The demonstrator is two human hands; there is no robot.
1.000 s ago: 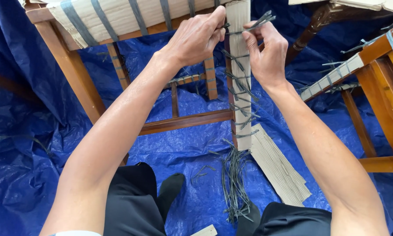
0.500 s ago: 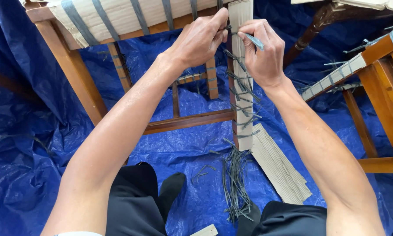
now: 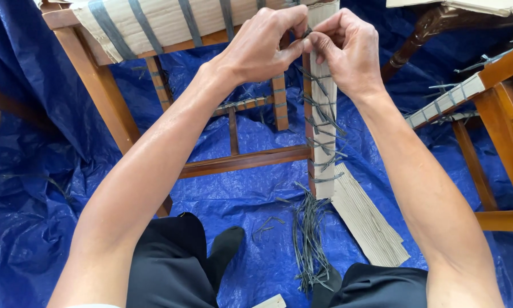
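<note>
- Both thumbs and forefingers now pinch together on a grey strap (image 3: 307, 35) at the top of the cardboard-wrapped chair leg (image 3: 325, 114); a second ago its end stuck out.
- Left hand (image 3: 262, 43) and right hand (image 3: 347, 48) touch, so the tie seems drawn snug.
- Cut grey strap ends (image 3: 309, 239) lie on the blue tarp (image 3: 57, 194) below.

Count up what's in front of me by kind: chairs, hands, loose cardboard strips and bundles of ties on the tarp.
Wooden chairs: 3
Hands: 2, left hand, right hand
Loose cardboard strips: 1
Bundles of grey ties: 1
Total: 7
</note>
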